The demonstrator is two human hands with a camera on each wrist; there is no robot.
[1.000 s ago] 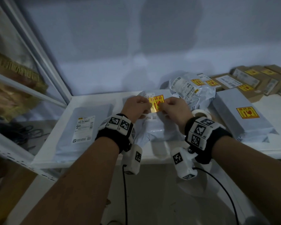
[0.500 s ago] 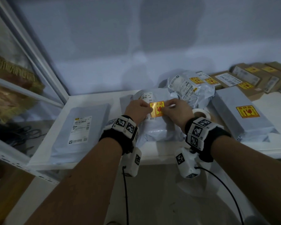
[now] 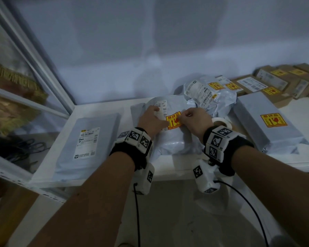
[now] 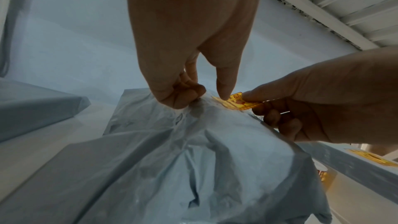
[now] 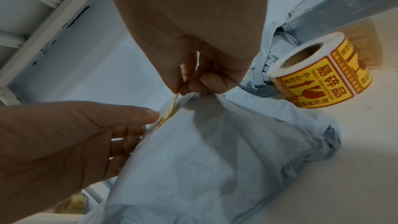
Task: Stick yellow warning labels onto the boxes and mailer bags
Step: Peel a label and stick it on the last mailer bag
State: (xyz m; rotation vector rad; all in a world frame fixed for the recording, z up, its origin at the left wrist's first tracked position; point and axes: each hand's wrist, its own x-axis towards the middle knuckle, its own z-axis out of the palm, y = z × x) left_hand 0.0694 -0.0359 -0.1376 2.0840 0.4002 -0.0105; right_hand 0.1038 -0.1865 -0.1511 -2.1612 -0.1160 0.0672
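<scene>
Right hand (image 5: 193,43): grip pinches yellow label (image 5: 173,103) edge.
Left hand (image 5: 64,142): fingers straight, thumb tip at label.
Mailer bag (image 5: 215,159): grey, crumpled, beneath both.
Label roll (image 5: 318,72): on bench (image 5: 355,168), right of bag.

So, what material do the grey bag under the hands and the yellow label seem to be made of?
The grey mailer bag looks like thin plastic film with a soft sheen: it crumples into sharp folds. The yellow label looks like glossy printed sticker stock, paper or film I cannot tell; its free edge, pinched by the right hand, stays fairly flat.
</scene>
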